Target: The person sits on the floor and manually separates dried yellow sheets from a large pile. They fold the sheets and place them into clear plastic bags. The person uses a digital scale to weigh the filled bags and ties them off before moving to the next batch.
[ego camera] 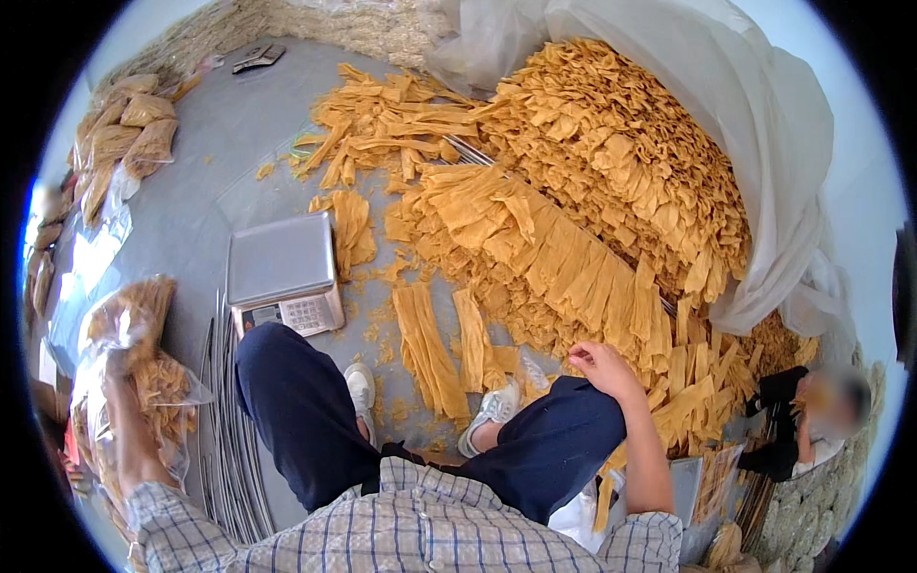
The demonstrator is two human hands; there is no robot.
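Observation:
My left hand (118,372) reaches down at the far left onto a clear plastic bag (168,390) filled with yellow-brown dried strips. Glare and plastic blur its fingers, so the grip is unclear. Over my knee, my right hand (602,367) hovers with loosely bent fingers and nothing visible in it. Beside it lies a long heap of yellow dried strips (544,258), which look like dried bean curd skin, folded in a row. Loose strips (426,351) rest on the floor between my shoes. A digital scale (283,258) with a bare metal pan stands beyond my left knee.
Thin metal rods (229,430) lie along my left side. A tall stack of strips (616,150) rises at the back right under plastic sheeting (781,143). Filled bags (147,118) sit at the far left. Another person (795,422) sits at the right.

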